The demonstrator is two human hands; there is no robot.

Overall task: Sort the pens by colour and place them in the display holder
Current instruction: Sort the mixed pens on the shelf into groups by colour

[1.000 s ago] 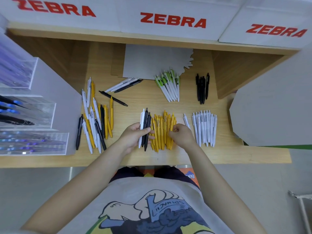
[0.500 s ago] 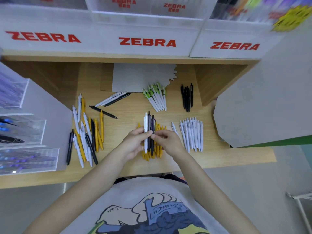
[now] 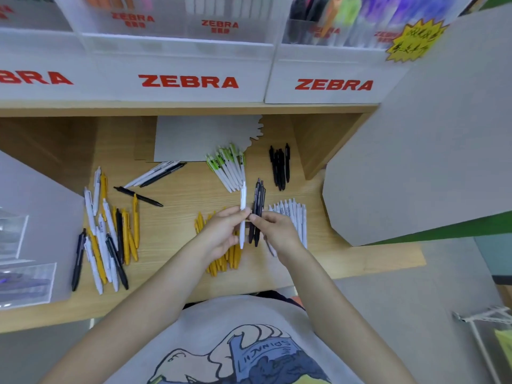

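The left hand [image 3: 221,234] holds one white pen [image 3: 243,214] up off the desk [image 3: 180,200]. The right hand [image 3: 277,231] holds a few black pens [image 3: 257,212] just beside it. Under the hands lies a bunch of yellow pens [image 3: 221,261]. A row of white pens [image 3: 293,214] lies to the right. Farther back are white-and-green pens [image 3: 230,167] and more black pens [image 3: 280,167]. A mixed pile [image 3: 108,231] sits at the left. White boxes [image 3: 188,81] with red ZEBRA words stand above.
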